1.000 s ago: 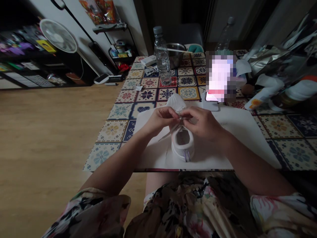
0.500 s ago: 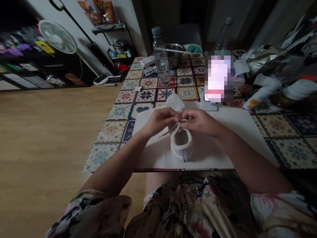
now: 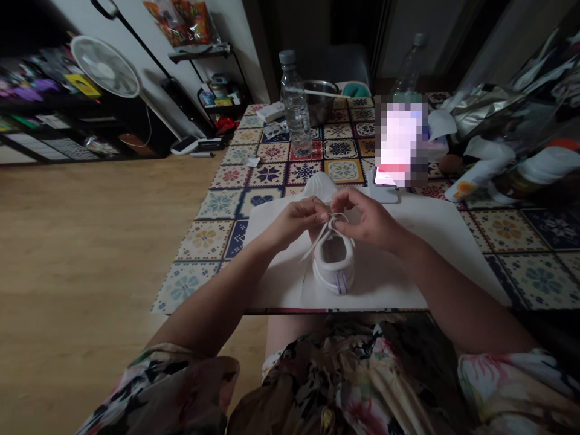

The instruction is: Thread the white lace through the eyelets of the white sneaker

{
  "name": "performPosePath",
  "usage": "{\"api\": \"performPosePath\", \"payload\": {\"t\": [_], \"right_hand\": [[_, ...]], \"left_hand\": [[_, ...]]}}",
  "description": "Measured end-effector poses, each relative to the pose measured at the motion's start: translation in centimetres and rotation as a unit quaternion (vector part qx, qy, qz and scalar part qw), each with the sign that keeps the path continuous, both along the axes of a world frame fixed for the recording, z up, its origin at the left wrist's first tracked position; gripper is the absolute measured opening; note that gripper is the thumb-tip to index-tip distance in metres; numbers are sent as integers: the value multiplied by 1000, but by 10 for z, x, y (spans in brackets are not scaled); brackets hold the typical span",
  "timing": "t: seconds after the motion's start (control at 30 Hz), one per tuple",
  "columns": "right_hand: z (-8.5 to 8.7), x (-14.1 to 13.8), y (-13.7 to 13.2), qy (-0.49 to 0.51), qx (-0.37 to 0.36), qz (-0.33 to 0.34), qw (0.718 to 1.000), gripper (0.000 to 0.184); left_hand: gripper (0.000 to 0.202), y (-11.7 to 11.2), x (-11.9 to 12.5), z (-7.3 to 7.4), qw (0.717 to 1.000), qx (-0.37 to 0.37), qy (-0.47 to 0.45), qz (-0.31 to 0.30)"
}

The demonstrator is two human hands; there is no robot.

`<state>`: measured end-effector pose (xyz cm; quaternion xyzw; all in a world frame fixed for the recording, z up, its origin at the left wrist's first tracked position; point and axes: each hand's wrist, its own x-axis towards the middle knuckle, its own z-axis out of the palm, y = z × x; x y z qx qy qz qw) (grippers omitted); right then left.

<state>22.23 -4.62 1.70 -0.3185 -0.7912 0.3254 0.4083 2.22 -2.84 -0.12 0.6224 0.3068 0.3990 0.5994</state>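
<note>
A white shoe [image 3: 334,275] stands on a white sheet [image 3: 272,284], its heel toward me and its toe pointing away. Both hands meet over its tongue, above the opening. My left hand [image 3: 302,220] pinches the white shoelace [image 3: 318,238] between thumb and fingertips; one lace end hangs down to the left of the shoe. On the other side my right hand [image 3: 362,217] has thumb and forefinger closed on a loop of the same lace. The toe is partly hidden behind the hands.
A lit, blurred phone [image 3: 399,142] leans on a white stand [image 3: 383,192] beyond my right hand. Farther back are a clear plastic bottle [image 3: 296,112] and a metal bowl [image 3: 319,99]. White bottles [image 3: 483,166] crowd the right side of the patterned tablecloth [image 3: 212,235].
My right hand has lifted and turned slightly, its fingers more arched. The lace loop shows more plainly, and the end at the left hangs lower.
</note>
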Motion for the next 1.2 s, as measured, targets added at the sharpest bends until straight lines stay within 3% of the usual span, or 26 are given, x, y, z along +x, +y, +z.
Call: {"api": "performPosePath", "payload": {"t": [0.17, 0.27, 0.43, 0.57, 0.7, 0.93, 1.1, 1.2], "right_hand": [[-2, 0, -2, -86, 251, -11, 964, 12], [-2, 0, -3, -95, 309, -23, 946, 9], [3, 1, -1, -26, 248, 39, 968, 6], [7, 5, 1, 19, 165, 126, 978, 8], [9, 6, -1, 27, 117, 172, 978, 8], [8, 3, -4, 7, 79, 187, 979, 12], [8, 3, -2, 2, 86, 201, 976, 11], [9, 7, 0, -28, 109, 155, 981, 8]], "left_hand": [[44, -1, 1, 0, 1000, -9, 3, 1], [44, 0, 1, -2, 1000, -16, -3, 6], [44, 4, -1, -4, 1000, 11, 6, 7], [44, 9, -3, -5, 989, 123, 72, 46], [34, 12, -4, -7, 963, 223, 133, 77], [11, 8, -2, -5, 940, 257, 185, 123], [12, 9, -3, -5, 938, 264, 195, 113], [18, 11, -5, -5, 940, 268, 183, 109]]}}
